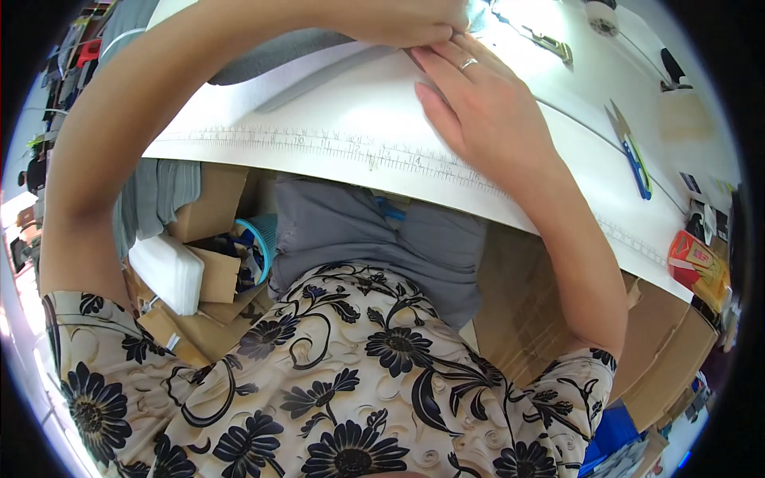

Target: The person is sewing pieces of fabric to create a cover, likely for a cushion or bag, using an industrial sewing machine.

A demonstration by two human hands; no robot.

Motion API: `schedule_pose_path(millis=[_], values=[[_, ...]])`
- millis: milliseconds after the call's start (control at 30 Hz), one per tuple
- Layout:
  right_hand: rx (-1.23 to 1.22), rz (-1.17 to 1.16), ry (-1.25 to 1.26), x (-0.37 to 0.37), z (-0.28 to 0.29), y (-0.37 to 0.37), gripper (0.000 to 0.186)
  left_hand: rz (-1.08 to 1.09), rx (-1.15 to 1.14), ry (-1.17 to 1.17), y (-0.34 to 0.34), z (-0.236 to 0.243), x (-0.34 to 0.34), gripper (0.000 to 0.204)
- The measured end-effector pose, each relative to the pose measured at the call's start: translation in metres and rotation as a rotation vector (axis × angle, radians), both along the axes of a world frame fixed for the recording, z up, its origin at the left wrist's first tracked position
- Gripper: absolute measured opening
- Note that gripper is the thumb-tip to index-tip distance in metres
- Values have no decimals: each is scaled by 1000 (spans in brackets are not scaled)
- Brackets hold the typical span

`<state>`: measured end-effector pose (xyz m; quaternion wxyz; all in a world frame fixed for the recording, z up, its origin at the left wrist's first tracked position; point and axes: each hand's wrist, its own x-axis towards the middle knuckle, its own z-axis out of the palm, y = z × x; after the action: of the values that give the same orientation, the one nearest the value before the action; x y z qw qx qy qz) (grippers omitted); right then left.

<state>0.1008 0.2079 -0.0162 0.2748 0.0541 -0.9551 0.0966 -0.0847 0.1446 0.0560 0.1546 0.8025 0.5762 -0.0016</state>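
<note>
My left hand (402, 22) lies at the top of the view, fingers curled down onto a strip of white fabric (295, 76) with grey fabric (271, 56) beneath it, on a white table (358, 163). My right hand (478, 103) lies flat on the table right beside it, fingers together and pointing at the fabric's end, a ring on one finger. The fingertips of both hands meet where the fabric ends. A printed ruler scale (343, 147) runs along the table's near edge.
Blue-handled thread snips (633, 151) lie on the table to the right. A metal machine part (550, 44) sits at the top. Grey cloth (374, 231) hangs below the table edge. Cardboard boxes (215, 207), a white foam pad (167, 271) and red packets (693, 259) surround my lap.
</note>
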Motion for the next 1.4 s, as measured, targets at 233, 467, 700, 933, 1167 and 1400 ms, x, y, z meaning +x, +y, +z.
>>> schedule_pose_path(millis=[233, 467, 700, 933, 1167, 1400], values=[[-92, -38, -120, 5, -3, 9, 22, -1, 41, 245, 13, -18, 8, 22], [-104, -82, -119, 7, -6, 18, 21, -4, 29, 270, 32, -28, 11, 23], [-205, -140, -223, 21, 0, 40, 16, 48, 352, 111, 47, -62, 16, 28], [-29, -152, -161, 33, 5, 42, 15, 169, 260, -243, 18, -36, 25, 24], [-9, -164, -34, 32, 4, 35, 18, 336, 555, -401, -9, -53, 48, 23], [-152, -207, -48, 34, -2, 45, 22, 384, 613, -321, 6, -54, 59, 21]])
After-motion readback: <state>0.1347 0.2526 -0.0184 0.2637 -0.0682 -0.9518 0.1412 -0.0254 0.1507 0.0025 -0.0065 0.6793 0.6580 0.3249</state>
